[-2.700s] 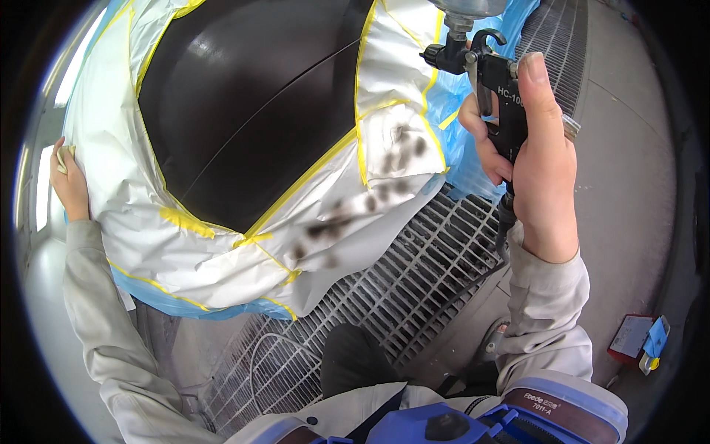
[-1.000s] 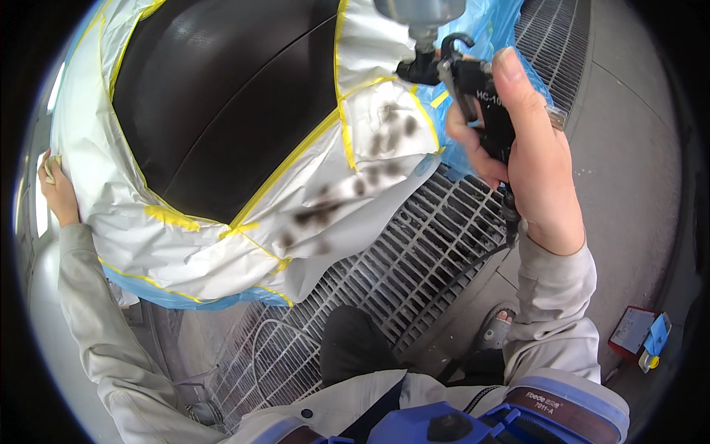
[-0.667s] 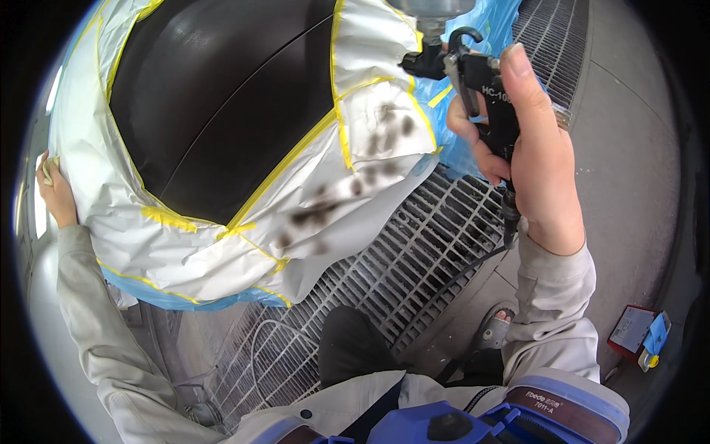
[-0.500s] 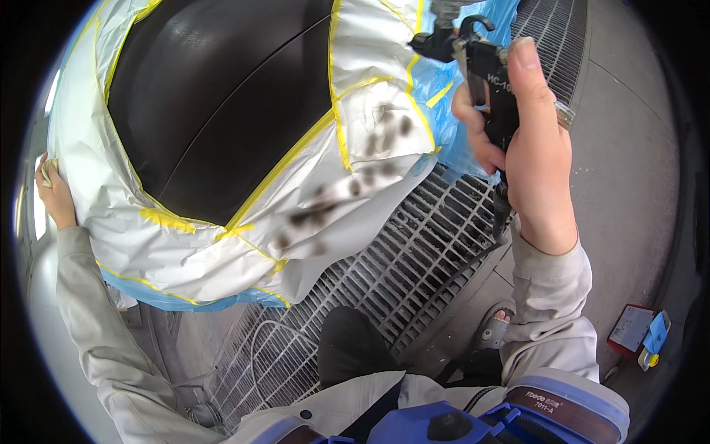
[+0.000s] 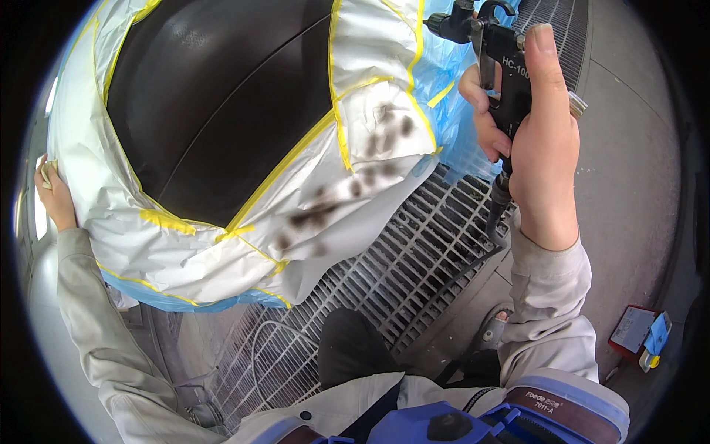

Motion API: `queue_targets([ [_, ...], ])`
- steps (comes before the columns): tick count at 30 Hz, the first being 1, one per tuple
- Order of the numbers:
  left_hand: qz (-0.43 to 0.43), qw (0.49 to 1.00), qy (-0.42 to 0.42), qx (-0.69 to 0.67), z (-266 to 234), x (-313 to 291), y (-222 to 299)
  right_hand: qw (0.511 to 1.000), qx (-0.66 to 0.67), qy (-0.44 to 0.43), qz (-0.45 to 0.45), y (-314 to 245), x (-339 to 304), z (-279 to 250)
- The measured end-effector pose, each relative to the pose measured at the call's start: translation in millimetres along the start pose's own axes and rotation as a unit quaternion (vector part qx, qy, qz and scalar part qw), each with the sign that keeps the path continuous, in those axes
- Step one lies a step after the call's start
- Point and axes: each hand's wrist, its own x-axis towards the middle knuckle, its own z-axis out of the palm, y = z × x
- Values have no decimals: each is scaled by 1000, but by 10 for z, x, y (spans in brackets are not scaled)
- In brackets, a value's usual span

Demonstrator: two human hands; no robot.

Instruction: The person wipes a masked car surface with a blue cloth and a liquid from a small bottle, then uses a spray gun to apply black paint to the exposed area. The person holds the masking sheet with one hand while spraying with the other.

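In my right hand [image 5: 546,148] is a black spray gun [image 5: 510,92], its nozzle pointing left; my fingers wrap its handle and trigger. A dark hose runs down from the handle. To its left lies a glossy dark brown panel [image 5: 229,111], framed by white masking paper [image 5: 192,255] and yellow tape. Dark sprayed spots [image 5: 318,211] mark the paper below the panel's right edge. At the far left, my left hand [image 5: 56,196] is closed on a small pale yellow crumpled piece [image 5: 49,175], cloth or tape, beside the masking paper.
Blue plastic film [image 5: 444,89] hangs at the paper's right side. Beneath is a metal floor grating [image 5: 414,251] with a hose across it. A red-edged box with a blue piece [image 5: 640,337] sits on the floor at right. A respirator [image 5: 473,414] shows at the lower edge.
My right hand has shifted slightly right and up with the spray gun, whose nozzle is now farther from the panel. My left hand has stayed in place.
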Motion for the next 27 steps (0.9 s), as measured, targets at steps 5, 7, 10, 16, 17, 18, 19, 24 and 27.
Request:
queue_targets([
  [5,-2,1000,2,-2,5,-8,11,998,39,-40,7,-36,8,41],
  [7,-8,1000,7,5,4,-11,22,993,83,-67,39,-117,-39,57],
  [10,2,1000,9,12,4,-19,40,986,37,-157,31,-255,-119,27],
  [16,-3,1000,10,12,5,-9,26,995,53,-81,18,-103,-130,71],
  [17,-3,1000,5,11,4,-5,17,995,32,-88,26,-66,-119,50],
  [18,-7,1000,5,6,4,0,10,995,10,-94,35,-39,-109,21],
  [19,-19,1000,1,-2,2,4,1,994,-12,-101,44,-21,-103,-10],
  [24,-9,1000,3,12,4,1,-6,975,18,-172,139,-20,-144,-90],
  [27,-16,1000,4,3,12,-14,7,981,-20,-161,107,-22,-149,-78],
])
